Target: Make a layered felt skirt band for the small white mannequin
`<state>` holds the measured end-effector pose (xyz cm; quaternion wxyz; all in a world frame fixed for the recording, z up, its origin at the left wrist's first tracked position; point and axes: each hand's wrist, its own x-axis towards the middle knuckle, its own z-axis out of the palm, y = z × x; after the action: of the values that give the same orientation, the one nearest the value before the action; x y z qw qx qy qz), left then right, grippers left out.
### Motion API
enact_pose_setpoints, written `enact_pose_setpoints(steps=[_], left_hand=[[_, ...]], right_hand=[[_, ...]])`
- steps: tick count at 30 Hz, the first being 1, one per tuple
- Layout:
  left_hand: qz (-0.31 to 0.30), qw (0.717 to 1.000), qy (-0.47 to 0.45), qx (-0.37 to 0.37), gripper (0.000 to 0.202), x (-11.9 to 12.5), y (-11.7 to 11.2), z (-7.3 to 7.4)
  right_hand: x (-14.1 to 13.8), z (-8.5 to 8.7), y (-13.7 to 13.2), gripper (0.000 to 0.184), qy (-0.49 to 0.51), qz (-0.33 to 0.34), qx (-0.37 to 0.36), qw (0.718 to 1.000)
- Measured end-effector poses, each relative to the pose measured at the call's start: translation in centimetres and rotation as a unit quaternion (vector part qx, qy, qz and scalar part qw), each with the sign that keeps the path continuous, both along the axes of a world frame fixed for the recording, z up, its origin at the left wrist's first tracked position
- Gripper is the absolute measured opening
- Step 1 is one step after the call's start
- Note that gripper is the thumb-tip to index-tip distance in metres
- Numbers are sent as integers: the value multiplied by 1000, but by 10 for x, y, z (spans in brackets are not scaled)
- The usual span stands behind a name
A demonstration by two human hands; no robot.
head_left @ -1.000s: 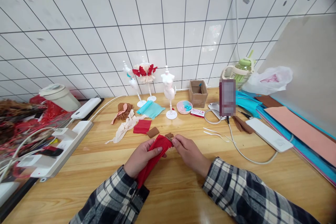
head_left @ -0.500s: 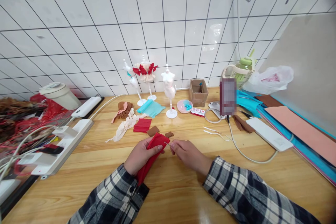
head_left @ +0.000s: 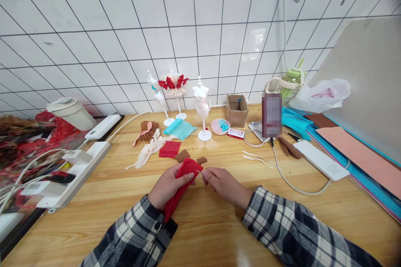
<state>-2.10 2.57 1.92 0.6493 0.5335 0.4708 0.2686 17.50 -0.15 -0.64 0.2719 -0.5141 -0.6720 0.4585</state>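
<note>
My left hand (head_left: 171, 185) is closed on a folded strip of red crepe paper (head_left: 174, 205), thumb on top, its lower end hanging past the wrist. In my right hand (head_left: 219, 181) a thin, toothpick-like stick (head_left: 199, 171) is pinched between thumb and fingertips. The stick's tip meets the upper right edge of the red paper; whether it goes through, I cannot tell. Just beyond my hands lie brown paper pieces (head_left: 182, 156) and a red paper stack (head_left: 169, 149). Farther back are a blue paper piece (head_left: 181, 129) and a crumpled cream strip (head_left: 149, 150).
White mini dress forms stand near the wall, one bare (head_left: 201, 96), one with red bows (head_left: 173, 83). A pink dish (head_left: 220, 127), cardboard box (head_left: 237, 110) and phone (head_left: 272, 114) are to the right. A power strip (head_left: 84, 171) lies left, a white power bank (head_left: 321, 159) right.
Both hands stay almost in the same place. The right fingers and the stick have shifted very slightly against the red paper.
</note>
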Motion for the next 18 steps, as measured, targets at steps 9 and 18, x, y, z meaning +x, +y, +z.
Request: enact_pose_setpoints(steps=[9, 18], left_hand=[[-11, 999, -47, -17, 32, 1, -1, -2], [-16, 998, -47, -37, 33, 3, -2, -7]], right_hand=[[-4, 1, -1, 36, 94, -7, -105, 990], [-3, 2, -2, 36, 100, 0, -95, 990]])
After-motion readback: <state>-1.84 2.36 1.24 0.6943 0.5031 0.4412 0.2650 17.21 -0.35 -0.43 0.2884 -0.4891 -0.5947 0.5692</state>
